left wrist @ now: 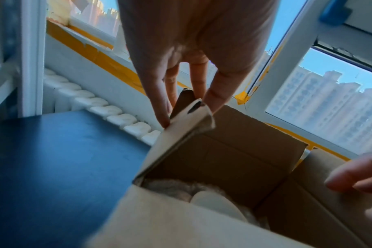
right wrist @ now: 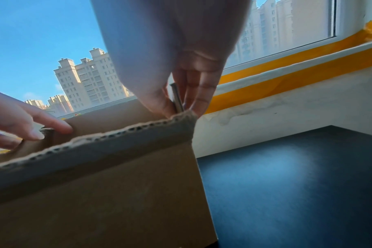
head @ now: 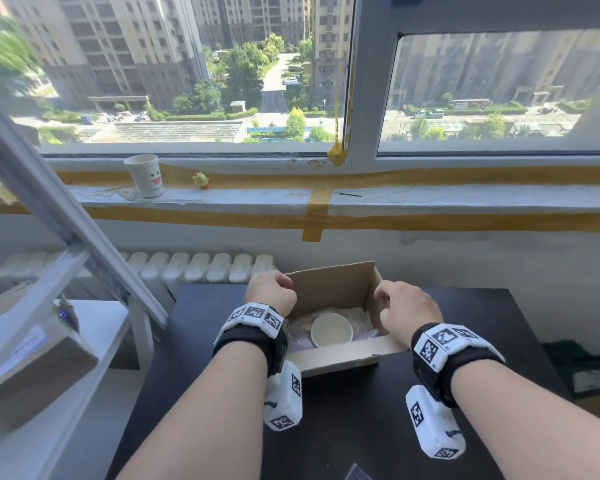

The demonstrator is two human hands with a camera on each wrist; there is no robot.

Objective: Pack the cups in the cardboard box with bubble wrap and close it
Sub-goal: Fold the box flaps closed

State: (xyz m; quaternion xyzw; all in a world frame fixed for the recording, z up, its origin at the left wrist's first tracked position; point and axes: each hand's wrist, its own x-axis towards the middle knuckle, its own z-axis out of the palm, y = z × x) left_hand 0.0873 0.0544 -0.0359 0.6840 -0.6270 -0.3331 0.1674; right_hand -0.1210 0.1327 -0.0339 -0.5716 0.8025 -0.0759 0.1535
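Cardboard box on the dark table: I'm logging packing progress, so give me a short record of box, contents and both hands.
box: cardboard box on the dark table, top open, flaps not yet folded shut
contents: one white cup lying on bubble wrap
left hand: left hand pinches the box's left side flap
right hand: right hand pinches the right side flap
elsewhere: paper cup on the windowsill

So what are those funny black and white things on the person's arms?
Both arms are bare, with no sleeves. Each wrist wears a wide black band with white blocks on top, printed with black-and-white square codes. Under each wrist hangs a chunky white box, marked with the same kind of codes. The left hand and right hand wear no gloves; no rings show.
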